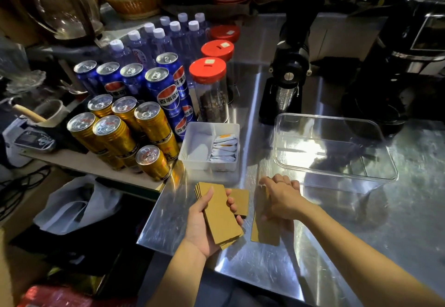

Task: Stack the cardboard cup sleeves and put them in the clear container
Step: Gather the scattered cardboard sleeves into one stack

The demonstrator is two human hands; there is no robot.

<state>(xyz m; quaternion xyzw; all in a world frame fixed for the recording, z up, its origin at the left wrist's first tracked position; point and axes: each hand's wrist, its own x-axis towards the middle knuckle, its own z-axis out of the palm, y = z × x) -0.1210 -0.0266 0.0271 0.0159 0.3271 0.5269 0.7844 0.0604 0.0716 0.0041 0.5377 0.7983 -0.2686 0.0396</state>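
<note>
My left hand (pixel 201 229) holds a stack of flat brown cardboard cup sleeves (pixel 220 217) palm up, above the steel counter's near edge. Behind that stack another sleeve (pixel 239 200) lies flat on the counter. My right hand (pixel 280 198) is closed over a single sleeve (pixel 263 233) that lies on the counter; its far end is hidden under my fingers. The clear container (pixel 334 179) stands empty just beyond and to the right of my right hand.
A white tray (pixel 192 157) with sachets sits left of the container. Gold cans (pixel 115 135) and blue cans (pixel 163 87) crowd the left; red-lidded jars (pixel 208 75) stand behind the tray. A black grinder (pixel 286 66) stands behind the container. The steel counter (pixel 397 222) extends right.
</note>
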